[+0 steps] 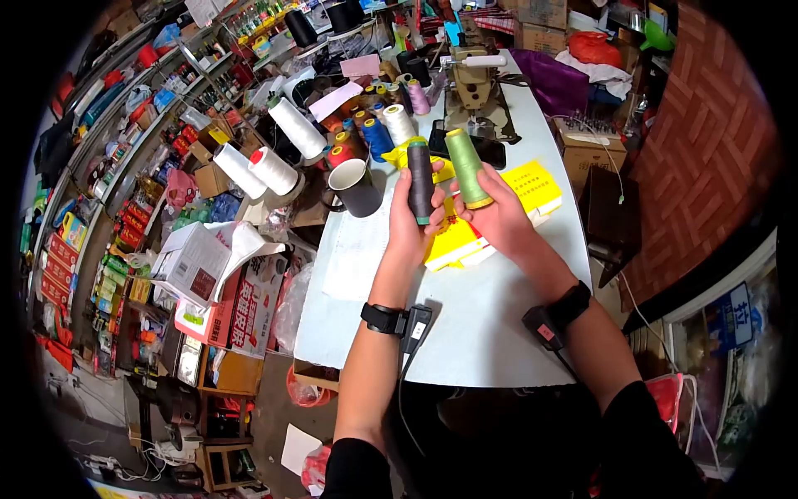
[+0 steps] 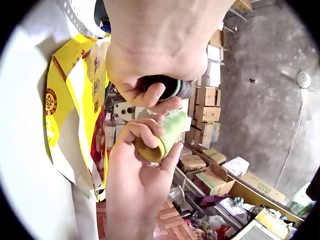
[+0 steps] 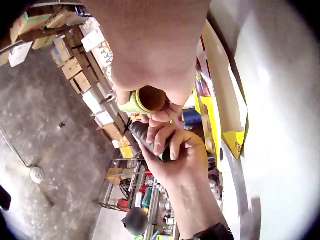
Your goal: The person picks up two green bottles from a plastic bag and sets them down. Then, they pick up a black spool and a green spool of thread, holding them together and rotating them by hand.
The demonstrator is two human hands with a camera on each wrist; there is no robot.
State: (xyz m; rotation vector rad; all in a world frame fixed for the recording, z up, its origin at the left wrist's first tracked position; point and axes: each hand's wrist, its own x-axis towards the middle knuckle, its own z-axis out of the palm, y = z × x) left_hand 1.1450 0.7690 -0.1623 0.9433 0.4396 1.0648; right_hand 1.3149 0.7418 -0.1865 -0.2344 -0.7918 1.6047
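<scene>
In the head view my left hand [image 1: 404,223] grips a dark grey thread spool [image 1: 421,185] with green ends, held upright. Beside it my right hand [image 1: 504,218] holds a light green thread cone [image 1: 467,169], tilted, its yellow base toward me. Both are raised over the table, side by side. The left wrist view shows fingers curled round the dark spool [image 2: 186,90] and the green cone [image 2: 173,126] just below it. From the right wrist, the hollow base of the green cone [image 3: 131,104] faces the camera, near the dark spool [image 3: 141,132].
Yellow packages [image 1: 532,190] lie under and behind the hands on the white table [image 1: 465,333]. A dark mug [image 1: 356,188], white thread cones [image 1: 297,129] and several coloured spools stand to the left. Behind is a sewing machine [image 1: 472,87]; packed shelves [image 1: 125,191] line the left side.
</scene>
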